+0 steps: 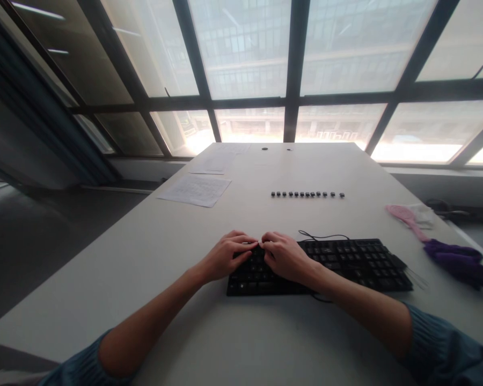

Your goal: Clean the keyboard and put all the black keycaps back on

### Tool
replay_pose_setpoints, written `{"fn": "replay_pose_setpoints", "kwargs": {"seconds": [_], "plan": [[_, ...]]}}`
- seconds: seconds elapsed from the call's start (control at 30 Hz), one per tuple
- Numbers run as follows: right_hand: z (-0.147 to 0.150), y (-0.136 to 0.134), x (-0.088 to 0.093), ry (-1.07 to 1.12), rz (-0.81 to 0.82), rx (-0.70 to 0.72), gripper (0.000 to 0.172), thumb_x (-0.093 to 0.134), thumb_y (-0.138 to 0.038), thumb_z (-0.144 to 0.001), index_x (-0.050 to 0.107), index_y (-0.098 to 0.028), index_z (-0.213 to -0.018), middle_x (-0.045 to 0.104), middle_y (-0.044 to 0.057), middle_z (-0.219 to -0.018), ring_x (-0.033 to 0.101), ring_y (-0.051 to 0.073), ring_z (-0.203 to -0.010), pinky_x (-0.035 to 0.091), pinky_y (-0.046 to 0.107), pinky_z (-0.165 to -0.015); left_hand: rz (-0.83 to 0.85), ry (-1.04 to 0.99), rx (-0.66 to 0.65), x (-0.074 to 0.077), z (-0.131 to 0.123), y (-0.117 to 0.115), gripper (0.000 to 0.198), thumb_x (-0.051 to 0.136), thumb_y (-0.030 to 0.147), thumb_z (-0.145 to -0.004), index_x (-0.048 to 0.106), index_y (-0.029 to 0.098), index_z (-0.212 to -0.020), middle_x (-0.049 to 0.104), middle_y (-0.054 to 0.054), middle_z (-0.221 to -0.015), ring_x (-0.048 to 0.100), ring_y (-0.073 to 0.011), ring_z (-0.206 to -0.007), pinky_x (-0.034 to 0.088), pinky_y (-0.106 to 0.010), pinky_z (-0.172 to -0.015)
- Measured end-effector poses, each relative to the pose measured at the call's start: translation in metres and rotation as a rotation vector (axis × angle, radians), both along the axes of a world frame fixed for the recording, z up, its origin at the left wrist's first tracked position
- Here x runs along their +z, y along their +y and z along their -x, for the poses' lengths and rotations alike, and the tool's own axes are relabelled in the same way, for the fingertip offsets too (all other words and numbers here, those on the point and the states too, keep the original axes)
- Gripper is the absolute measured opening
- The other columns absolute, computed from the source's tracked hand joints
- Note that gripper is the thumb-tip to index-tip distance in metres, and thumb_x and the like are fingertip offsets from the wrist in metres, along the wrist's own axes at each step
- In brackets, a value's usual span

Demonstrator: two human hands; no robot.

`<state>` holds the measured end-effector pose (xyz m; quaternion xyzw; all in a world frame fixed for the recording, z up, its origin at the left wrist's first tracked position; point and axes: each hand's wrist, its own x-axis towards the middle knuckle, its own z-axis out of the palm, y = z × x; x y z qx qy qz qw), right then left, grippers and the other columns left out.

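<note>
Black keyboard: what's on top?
The left grip and right grip are over the keyboard's left part; what they and the right forearm cover is hidden. Keys show elsewhere. Whether the dark object at its right edge lies on it is unclear.

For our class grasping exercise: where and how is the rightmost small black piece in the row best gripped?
Probably pinch the rightmost piece by its sides, coming from above and the right: it is small, ends the row, and a gap parts it from its neighbour.
</note>
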<state>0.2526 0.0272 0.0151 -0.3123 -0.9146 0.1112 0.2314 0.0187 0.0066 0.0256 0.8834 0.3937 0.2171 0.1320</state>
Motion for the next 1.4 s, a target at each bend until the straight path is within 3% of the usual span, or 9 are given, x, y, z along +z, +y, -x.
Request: {"fn": "replay_pose_setpoints", "kwargs": {"seconds": [0.5,0.83,1.0,1.13,1.27,1.4], "plan": [[0.001,-0.005,0.004,-0.073,0.026,-0.070,0.017,0.056,-0.016,-0.093,0.073,-0.018,-0.091,0.070,0.007,-0.106,0.063,0.019,-0.096,0.043,0.031,-0.089,-0.153,0.132,0.082,0.003,-0.011,-0.011,0.028,0.054,0.029,-0.099,0.072,0.027,-0.119,0.071,-0.004,-0.124,0.056,-0.0256,-0.123,0.044,-0.044,-0.109],[0.004,-0.007,0.005,-0.061,0.015,-0.080,0.020,0.055,-0.020,-0.096,0.073,-0.017,-0.089,0.071,0.008,-0.103,0.065,0.019,-0.096,0.043,0.032,-0.092,-0.038,0.005,0.065,0.006,-0.016,-0.008,0.025,0.052,0.027,-0.099,0.076,0.024,-0.106,0.073,-0.005,-0.116,0.061,-0.0232,-0.117,0.046,-0.040,-0.107],[-0.004,-0.009,0.017,-0.020,0.062,-0.108,0.019,0.056,-0.021,-0.096,0.075,-0.019,-0.095,0.074,0.007,-0.101,0.067,0.020,-0.098,0.044,0.032,-0.094,0.065,-0.159,0.153,0.010,-0.011,-0.002,0.029,0.052,0.035,-0.100,0.072,0.022,-0.117,0.073,-0.006,-0.119,0.066,-0.0204,-0.112,0.050,-0.035,-0.103],[-0.024,0.019,0.038,-0.047,0.053,-0.209,0.019,0.059,-0.020,-0.093,0.074,-0.020,-0.105,0.075,0.007,-0.107,0.067,0.022,-0.103,0.046,0.032,-0.092,0.016,-0.232,0.224,0.014,-0.005,0.034,0.029,0.060,0.037,-0.095,0.073,0.021,-0.116,0.074,-0.006,-0.117,0.068,-0.0210,-0.110,0.051,-0.036,-0.103],[-0.037,0.085,0.052,-0.127,0.036,-0.373,0.020,0.064,-0.020,-0.090,0.074,-0.019,-0.107,0.075,0.009,-0.112,0.066,0.026,-0.107,0.047,0.034,-0.092,0.038,-0.232,0.327,0.015,-0.017,0.104,0.026,0.067,0.031,-0.089,0.076,0.019,-0.110,0.077,-0.007,-0.109,0.072,-0.0204,-0.095,0.058,-0.033,-0.087],[-0.033,0.153,0.044,-0.209,0.008,-0.470,0.019,0.063,-0.020,-0.093,0.075,-0.018,-0.106,0.075,0.012,-0.110,0.066,0.025,-0.106,0.047,0.032,-0.088,0.048,-0.152,0.430,0.010,-0.042,0.173,0.023,0.070,0.024,-0.086,0.077,0.017,-0.106,0.078,-0.008,-0.107,0.073,-0.0196,-0.092,0.056,-0.033,-0.092]]}}
